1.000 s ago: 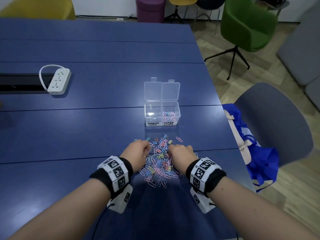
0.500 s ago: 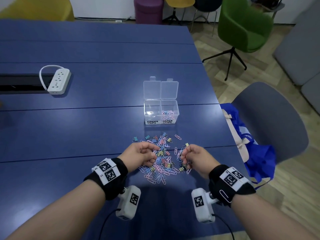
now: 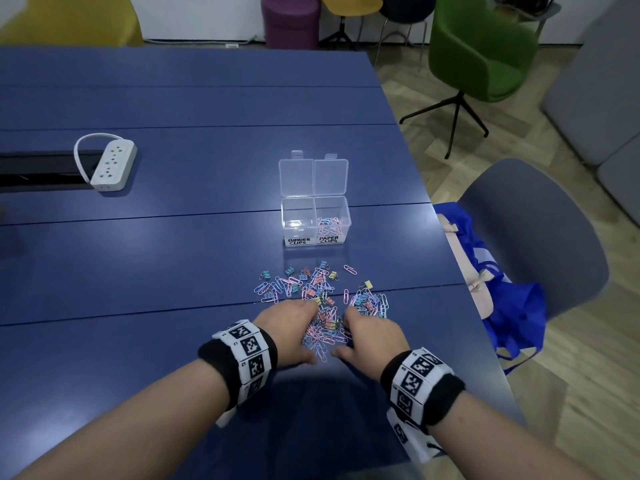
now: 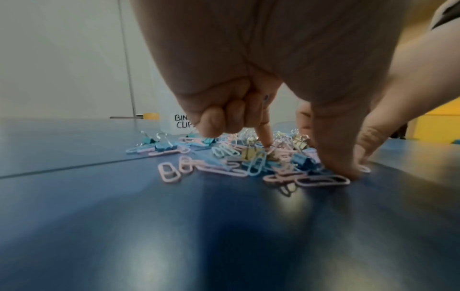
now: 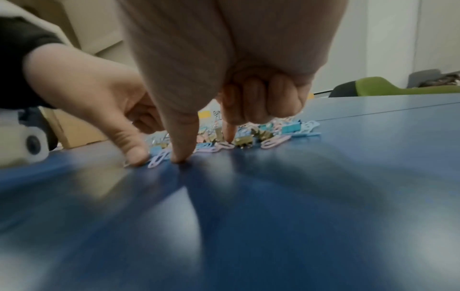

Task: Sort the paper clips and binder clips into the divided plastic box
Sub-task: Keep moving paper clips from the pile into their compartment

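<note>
A heap of pastel paper clips and small binder clips (image 3: pixel 320 294) lies on the blue table (image 3: pixel 173 271), just in front of the clear divided box (image 3: pixel 315 220). The box's lids stand open. Its right cell, labelled PAPER CLIPS, holds several paper clips; the left cell, labelled BINDER CLIPS, looks empty. Both hands lie palm down on the near part of the heap. My left hand (image 3: pixel 301 327) (image 4: pixel 308 159) presses its straight index finger into the clips with the thumb on the table. My right hand (image 3: pixel 346 334) (image 5: pixel 204 149) does the same. The other fingers of both hands are curled.
A white power strip (image 3: pixel 112 164) lies far left beside a dark cable slot. The table's right edge is close to my right arm. Beyond it stand a grey chair (image 3: pixel 533 237) with a blue bag (image 3: pixel 509 306) and a green chair (image 3: pixel 481 46).
Half a second ago both hands were raised and turned inward over the heap. Now they are turned palm down and lowered onto its near side, closer together.
</note>
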